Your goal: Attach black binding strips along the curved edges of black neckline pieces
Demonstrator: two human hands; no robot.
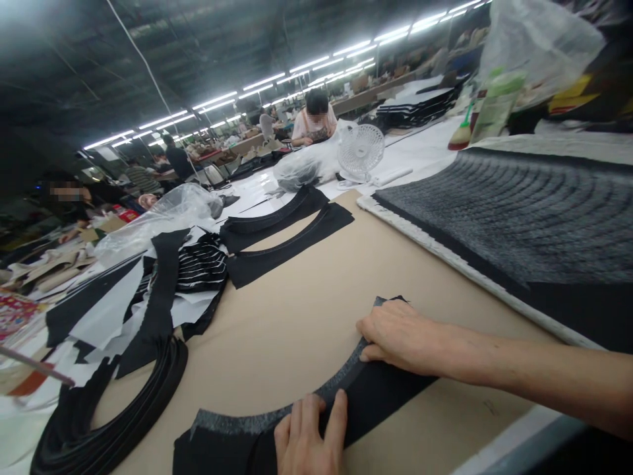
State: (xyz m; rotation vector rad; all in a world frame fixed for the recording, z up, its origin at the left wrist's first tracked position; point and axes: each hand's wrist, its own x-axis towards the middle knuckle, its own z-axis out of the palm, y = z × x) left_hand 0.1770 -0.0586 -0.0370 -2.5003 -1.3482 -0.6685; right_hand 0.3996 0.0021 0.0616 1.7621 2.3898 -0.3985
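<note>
A black curved fabric piece lies on the tan board in front of me, with a mottled grey band along its concave edge. My left hand rests on its near part, fingers stretched out and pressing it flat. At the far end my right hand is closed, thumb and fingers pinching the banded edge. Two more black curved pieces lie farther back on the board. To the left is a bundle of black curved strips.
On the right a white-edged board carries overlapped black pieces with grey edges. Behind stand a small white fan, a green-topped bottle and a red-based squeeze bottle. Clear plastic and cut scraps lie left. Other people sit at tables beyond.
</note>
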